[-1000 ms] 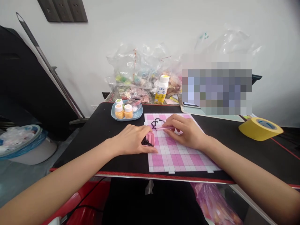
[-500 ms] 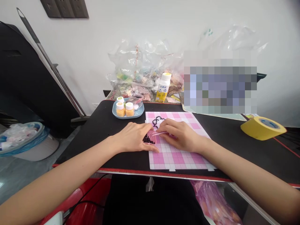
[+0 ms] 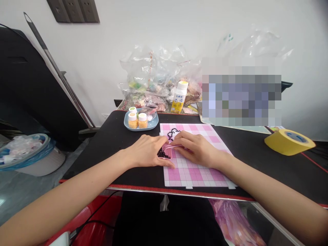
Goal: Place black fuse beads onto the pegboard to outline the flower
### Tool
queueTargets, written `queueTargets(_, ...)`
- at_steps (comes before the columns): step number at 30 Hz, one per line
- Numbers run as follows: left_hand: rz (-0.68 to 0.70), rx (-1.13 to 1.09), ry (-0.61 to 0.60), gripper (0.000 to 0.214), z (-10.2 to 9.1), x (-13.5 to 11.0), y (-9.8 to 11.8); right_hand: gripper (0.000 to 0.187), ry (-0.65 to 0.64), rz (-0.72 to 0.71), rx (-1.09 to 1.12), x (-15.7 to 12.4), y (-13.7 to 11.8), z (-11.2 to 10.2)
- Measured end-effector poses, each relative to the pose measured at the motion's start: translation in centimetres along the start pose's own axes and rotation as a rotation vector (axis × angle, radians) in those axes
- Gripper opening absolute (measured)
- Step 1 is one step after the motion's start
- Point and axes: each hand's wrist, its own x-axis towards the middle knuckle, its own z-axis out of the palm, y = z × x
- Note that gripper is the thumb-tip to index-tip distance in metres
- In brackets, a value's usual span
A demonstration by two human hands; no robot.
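Observation:
A pink-and-white checked pegboard (image 3: pixel 197 169) lies on the black table (image 3: pixel 118 147), with an outline of black beads (image 3: pixel 171 134) at its far left corner. My left hand (image 3: pixel 147 152) rests at the board's left edge, fingers curled round a small pink tray of black beads (image 3: pixel 164 153). My right hand (image 3: pixel 196 148) pinches pink tweezers (image 3: pixel 172 147), whose tips reach into that tray.
A blue dish (image 3: pixel 153 124) with small jars of orange beads (image 3: pixel 138 121) stands behind my left hand. Behind it are clear bags of beads (image 3: pixel 153 85) and a yellow-and-white bottle (image 3: pixel 179 97). A yellow tape roll (image 3: pixel 289 141) lies far right. A white bin (image 3: pixel 28 153) stands left.
My right hand has drawn the tweezers back from the bead outline to the pink tray. The left hand stays on the tray.

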Motion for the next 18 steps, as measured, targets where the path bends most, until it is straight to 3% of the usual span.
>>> queueTargets(7,-0.002,0.021,0.008,0.066,0.1,-0.1,0.0,0.015,0.056,0.001,0.019,0.2,-0.2,-0.4)
queueTargets(12,0.005,-0.019,0.020,0.067,0.2,-0.2,-0.1,0.013,0.135,0.131,-0.058,-0.4,0.6,-1.6)
queueTargets(18,0.008,-0.004,0.005,0.071,0.1,-0.4,0.1,0.013,0.038,0.158,-0.128,-1.2,1.5,-1.6)
